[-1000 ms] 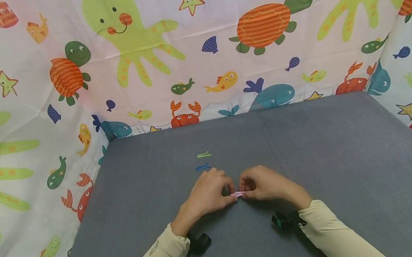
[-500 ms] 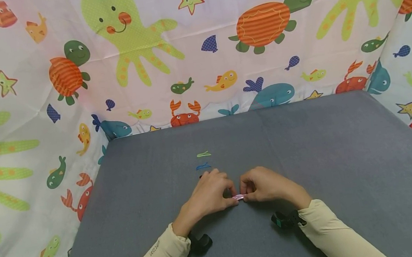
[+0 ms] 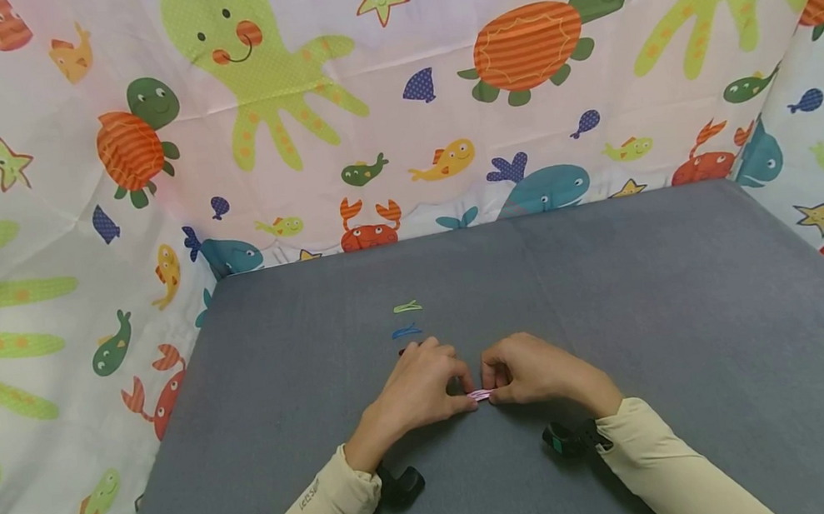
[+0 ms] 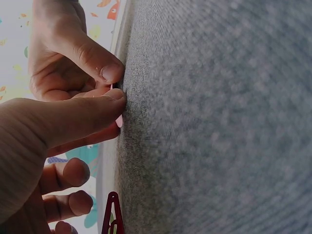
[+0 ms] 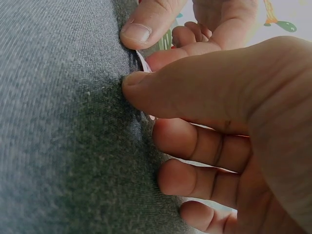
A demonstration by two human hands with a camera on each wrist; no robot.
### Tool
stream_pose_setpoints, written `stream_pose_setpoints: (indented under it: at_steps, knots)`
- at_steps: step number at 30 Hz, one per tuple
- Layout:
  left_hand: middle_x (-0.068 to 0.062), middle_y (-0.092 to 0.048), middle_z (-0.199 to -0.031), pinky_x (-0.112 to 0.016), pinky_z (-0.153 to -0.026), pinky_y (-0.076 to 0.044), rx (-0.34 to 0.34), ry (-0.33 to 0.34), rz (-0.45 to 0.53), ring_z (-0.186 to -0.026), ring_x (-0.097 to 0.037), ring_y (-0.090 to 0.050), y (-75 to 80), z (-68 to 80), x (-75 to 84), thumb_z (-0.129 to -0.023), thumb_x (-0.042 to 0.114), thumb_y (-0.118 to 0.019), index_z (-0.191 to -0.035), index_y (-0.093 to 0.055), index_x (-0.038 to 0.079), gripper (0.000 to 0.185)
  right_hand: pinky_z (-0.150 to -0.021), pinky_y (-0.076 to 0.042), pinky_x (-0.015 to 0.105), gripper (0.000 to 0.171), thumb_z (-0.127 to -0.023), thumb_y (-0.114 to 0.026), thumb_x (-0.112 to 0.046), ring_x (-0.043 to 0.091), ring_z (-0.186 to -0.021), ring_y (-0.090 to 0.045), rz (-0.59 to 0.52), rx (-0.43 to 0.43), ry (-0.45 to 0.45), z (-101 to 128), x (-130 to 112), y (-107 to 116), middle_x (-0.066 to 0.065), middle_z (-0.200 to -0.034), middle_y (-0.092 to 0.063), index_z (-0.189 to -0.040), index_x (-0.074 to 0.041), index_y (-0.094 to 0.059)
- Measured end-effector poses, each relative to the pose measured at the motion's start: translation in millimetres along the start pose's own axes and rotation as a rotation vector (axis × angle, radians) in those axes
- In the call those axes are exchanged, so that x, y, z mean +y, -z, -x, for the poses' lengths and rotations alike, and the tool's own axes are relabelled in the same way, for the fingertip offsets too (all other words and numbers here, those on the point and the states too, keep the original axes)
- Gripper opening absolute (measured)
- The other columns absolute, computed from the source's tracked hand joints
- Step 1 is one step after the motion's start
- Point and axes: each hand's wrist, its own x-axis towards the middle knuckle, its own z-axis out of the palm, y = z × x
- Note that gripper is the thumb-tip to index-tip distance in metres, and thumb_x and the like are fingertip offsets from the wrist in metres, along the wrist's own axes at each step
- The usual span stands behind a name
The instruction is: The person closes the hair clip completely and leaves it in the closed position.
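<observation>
A pink clip (image 3: 480,395) is pinched between the left hand (image 3: 420,390) and right hand (image 3: 533,370), low on the grey table (image 3: 691,328). Green (image 3: 407,307) and blue (image 3: 406,331) clips lie just beyond.

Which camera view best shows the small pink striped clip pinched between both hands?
The head view: the small pink striped clip lies unobstructed between the left hand and right hand. The left wrist view shows only a pink tip behind the thumb; the right wrist view shows a pale sliver between fingertips.
</observation>
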Motion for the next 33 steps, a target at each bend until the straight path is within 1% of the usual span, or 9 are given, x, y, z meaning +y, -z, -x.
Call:
stream_pose_setpoints:
  at_steps: [7, 16, 22, 33]
  knots:
    - [0.009, -0.06, -0.077, -0.026, -0.065, -0.023, 0.003, 0.004, 0.009, -0.068, -0.007, -0.036, 0.9, -0.2, 0.3, -0.079, 0.046, -0.085, -0.082, -0.078, 0.034, 0.014, -0.056, -0.043, 0.02, 0.014, -0.083, -0.081, -0.01, -0.003, -0.057, -0.05, 0.008, 0.002, -0.002, 0.2, -1.3, 1.4, -0.01, -0.066, -0.063, -0.077, -0.017, -0.07]
    - [0.009, -0.06, -0.078, -0.026, -0.065, -0.024, -0.011, 0.014, 0.022, -0.068, -0.007, -0.036, 0.7, 0.1, 0.7, -0.08, 0.046, -0.084, -0.083, -0.078, 0.034, 0.014, -0.057, -0.043, 0.02, 0.015, -0.083, -0.081, -0.011, -0.003, -0.057, -0.05, 0.027, 0.004, -0.016, 0.9, -3.1, 1.8, -0.01, -0.066, -0.062, -0.077, -0.017, -0.07]
    - [0.009, -0.06, -0.077, -0.027, -0.065, -0.024, -0.009, 0.015, 0.023, -0.068, -0.007, -0.036, 0.2, 0.1, 0.8, -0.079, 0.046, -0.085, -0.082, -0.078, 0.034, 0.014, -0.058, -0.043, 0.02, 0.014, -0.083, -0.081, -0.011, -0.002, -0.059, -0.051, 0.034, -0.003, -0.022, 0.4, -2.4, 2.2, -0.01, -0.068, -0.063, -0.078, -0.018, -0.07]
    - [0.012, -0.06, -0.078, -0.027, -0.066, -0.025, -0.006, 0.017, 0.022, -0.069, -0.008, -0.037, -0.6, 0.5, 1.1, -0.079, 0.046, -0.085, -0.083, -0.078, 0.035, 0.013, -0.059, -0.044, 0.021, 0.014, -0.082, -0.082, -0.01, -0.002, -0.06, -0.051, 0.037, 0.002, -0.009, 1.1, -1.1, 1.5, -0.01, -0.069, -0.062, -0.079, -0.017, -0.07]
